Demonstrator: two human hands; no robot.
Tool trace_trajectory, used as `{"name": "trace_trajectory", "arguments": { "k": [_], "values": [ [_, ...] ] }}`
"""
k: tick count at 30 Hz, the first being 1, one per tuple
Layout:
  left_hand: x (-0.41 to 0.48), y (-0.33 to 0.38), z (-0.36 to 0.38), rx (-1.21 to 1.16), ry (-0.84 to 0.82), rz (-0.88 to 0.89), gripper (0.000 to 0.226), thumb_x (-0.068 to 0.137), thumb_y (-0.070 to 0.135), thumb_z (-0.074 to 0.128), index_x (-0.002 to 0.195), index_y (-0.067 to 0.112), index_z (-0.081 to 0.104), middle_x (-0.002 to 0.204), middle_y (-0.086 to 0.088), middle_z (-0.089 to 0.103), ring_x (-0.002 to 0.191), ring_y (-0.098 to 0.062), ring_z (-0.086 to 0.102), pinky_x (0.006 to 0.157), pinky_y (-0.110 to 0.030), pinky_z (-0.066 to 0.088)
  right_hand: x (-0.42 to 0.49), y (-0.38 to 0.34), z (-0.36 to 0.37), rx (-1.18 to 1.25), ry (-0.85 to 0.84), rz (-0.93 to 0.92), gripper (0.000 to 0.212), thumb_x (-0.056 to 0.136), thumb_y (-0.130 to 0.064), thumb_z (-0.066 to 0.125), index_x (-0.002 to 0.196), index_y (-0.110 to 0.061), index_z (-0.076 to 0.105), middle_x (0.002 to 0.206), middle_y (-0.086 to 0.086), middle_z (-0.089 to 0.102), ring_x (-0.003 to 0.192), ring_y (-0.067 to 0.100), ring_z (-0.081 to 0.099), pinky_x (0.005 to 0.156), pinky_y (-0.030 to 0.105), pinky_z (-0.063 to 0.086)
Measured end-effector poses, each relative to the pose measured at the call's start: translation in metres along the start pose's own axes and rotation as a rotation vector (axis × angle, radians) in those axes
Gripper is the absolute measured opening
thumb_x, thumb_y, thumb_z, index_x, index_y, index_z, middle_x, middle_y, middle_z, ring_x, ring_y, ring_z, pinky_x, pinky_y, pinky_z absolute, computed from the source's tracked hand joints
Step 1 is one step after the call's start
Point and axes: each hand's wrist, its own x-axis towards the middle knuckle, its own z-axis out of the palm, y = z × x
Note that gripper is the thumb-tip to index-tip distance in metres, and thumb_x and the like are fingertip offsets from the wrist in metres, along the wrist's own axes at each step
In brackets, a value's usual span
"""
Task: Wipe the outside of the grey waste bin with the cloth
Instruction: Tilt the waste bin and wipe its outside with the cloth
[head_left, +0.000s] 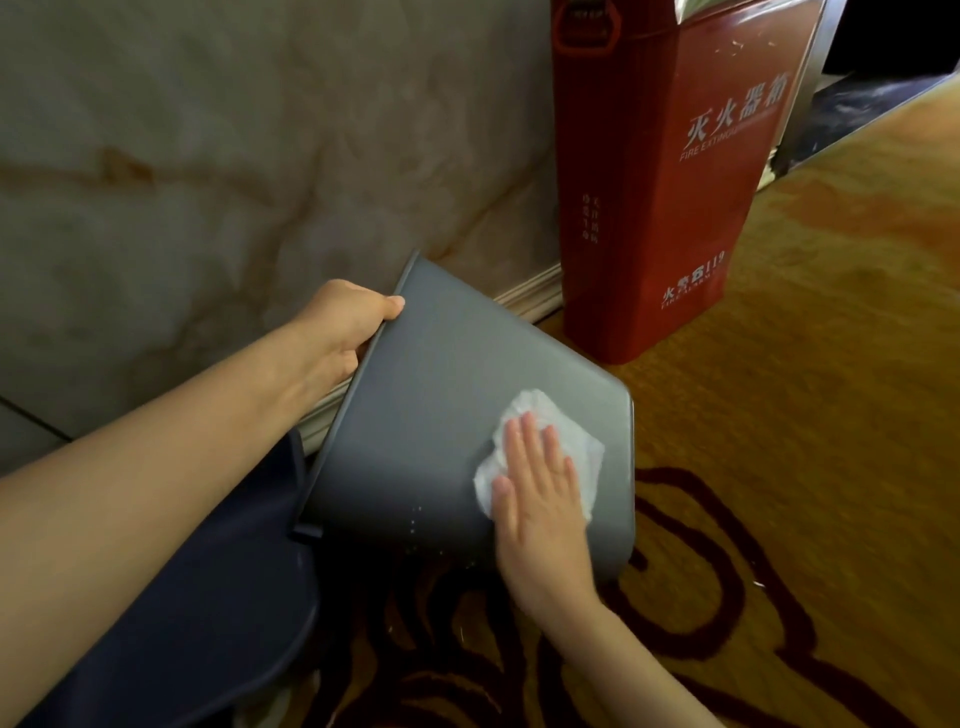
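The grey waste bin (447, 395) lies tipped over above the carpet, its flat side facing up at me and its rim toward the left. My left hand (345, 325) grips the rim at the upper left, thumb on the outside. My right hand (537, 483) lies flat, fingers together, pressing a crumpled white cloth (540, 447) onto the bin's side near its base end. The cloth sticks out above and to the right of my fingers. Small pale specks show on the bin's lower edge.
A tall red fire extinguisher box (670, 176) stands right behind the bin against the marbled wall (208, 156). A wooden skirting board (530, 293) runs along the wall's foot. Yellow carpet with dark red swirls (779, 467) covers the floor. A dark blue garment (218, 597) is at lower left.
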Motion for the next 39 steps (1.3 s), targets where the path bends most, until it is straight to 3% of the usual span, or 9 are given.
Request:
{"name": "trace_trajectory", "arguments": {
  "k": [4, 9, 14, 17, 21, 24, 27, 33, 39],
  "values": [
    [0.001, 0.001, 0.004, 0.006, 0.007, -0.023, 0.015, 0.086, 0.010, 0.058, 0.072, 0.005, 0.056, 0.069, -0.005, 0.057, 0.057, -0.015, 0.055, 0.040, -0.021, 0.047, -0.003, -0.057, 0.017, -0.061, -0.014, -0.263, 0.050, 0.096, -0.039, 0.011, 0.141, -0.033, -0.011, 0.149, -0.018, -0.018, 0.139, 0.007, -0.028, 0.110, 0.034, -0.022],
    [0.005, 0.003, 0.009, 0.016, 0.009, -0.029, 0.014, 0.086, 0.011, 0.058, 0.096, 0.001, 0.060, 0.077, -0.006, 0.060, 0.064, -0.016, 0.057, 0.055, -0.030, 0.048, -0.001, -0.064, 0.028, -0.166, 0.058, -0.422, 0.053, 0.097, -0.033, 0.028, 0.147, -0.028, 0.010, 0.155, -0.011, 0.008, 0.146, 0.016, 0.004, 0.117, 0.045, 0.001],
    [0.010, 0.009, 0.015, 0.053, -0.071, -0.037, 0.016, 0.089, 0.013, 0.055, 0.094, 0.000, 0.061, 0.083, -0.008, 0.061, 0.069, -0.019, 0.059, 0.066, -0.034, 0.051, -0.009, 0.005, 0.017, -0.122, 0.137, -0.182, 0.049, 0.098, -0.037, 0.023, 0.144, -0.040, 0.006, 0.154, -0.016, 0.004, 0.145, 0.007, 0.002, 0.117, 0.024, -0.006],
    [0.013, 0.013, 0.014, 0.023, -0.208, -0.062, 0.017, 0.091, 0.017, 0.051, 0.078, 0.010, 0.058, 0.077, -0.002, 0.059, 0.066, -0.013, 0.056, 0.052, -0.025, 0.052, -0.014, 0.037, 0.011, -0.098, 0.142, -0.059, 0.046, 0.099, -0.043, 0.013, 0.144, -0.041, 0.005, 0.155, -0.019, 0.002, 0.144, 0.001, -0.004, 0.117, 0.022, -0.006],
    [0.007, 0.012, -0.006, 0.168, -0.436, 0.040, 0.028, 0.091, 0.035, 0.047, 0.089, 0.014, 0.064, 0.084, -0.003, 0.064, 0.072, -0.015, 0.057, 0.065, -0.025, 0.049, -0.015, 0.050, 0.007, -0.078, 0.158, 0.028, 0.048, 0.097, -0.045, 0.007, 0.145, -0.038, 0.007, 0.155, -0.020, 0.002, 0.143, -0.003, -0.007, 0.116, 0.019, -0.007],
    [-0.012, -0.015, -0.046, 0.261, -0.610, 0.090, 0.043, 0.075, 0.055, 0.054, 0.094, 0.020, 0.073, 0.093, 0.002, 0.076, 0.082, -0.015, 0.070, 0.069, -0.024, 0.056, -0.015, 0.052, 0.005, -0.077, 0.159, 0.035, 0.051, 0.095, -0.046, 0.004, 0.145, -0.034, 0.009, 0.155, -0.018, 0.002, 0.142, -0.003, -0.008, 0.115, 0.017, -0.008],
    [-0.044, -0.058, -0.085, 0.230, -0.726, 0.183, 0.044, 0.057, 0.066, 0.068, 0.095, 0.045, 0.071, 0.097, 0.020, 0.074, 0.090, 0.003, 0.067, 0.073, -0.010, 0.052, -0.015, 0.051, 0.006, -0.077, 0.158, 0.040, 0.053, 0.094, -0.049, 0.000, 0.144, -0.036, 0.006, 0.155, -0.018, 0.000, 0.142, -0.004, -0.010, 0.116, 0.020, -0.007],
    [-0.061, -0.096, -0.085, 0.150, -0.711, 0.343, 0.031, 0.076, 0.024, 0.057, 0.106, 0.029, 0.063, 0.102, 0.022, 0.072, 0.094, 0.005, 0.064, 0.078, -0.010, 0.049, -0.007, 0.056, 0.001, -0.012, 0.187, 0.063, 0.052, 0.096, -0.046, 0.008, 0.146, -0.032, 0.015, 0.157, -0.013, 0.010, 0.142, -0.004, -0.002, 0.115, 0.017, -0.006],
    [-0.045, -0.071, -0.052, -0.060, -0.645, 0.430, 0.023, 0.081, 0.030, 0.054, 0.098, 0.029, 0.069, 0.099, 0.013, 0.075, 0.095, -0.005, 0.068, 0.076, -0.012, 0.051, 0.025, 0.053, -0.020, 0.063, 0.164, 0.103, 0.048, 0.100, -0.035, 0.014, 0.147, -0.022, 0.017, 0.158, -0.003, 0.013, 0.144, 0.004, 0.006, 0.119, 0.030, 0.002]
  ]
}}
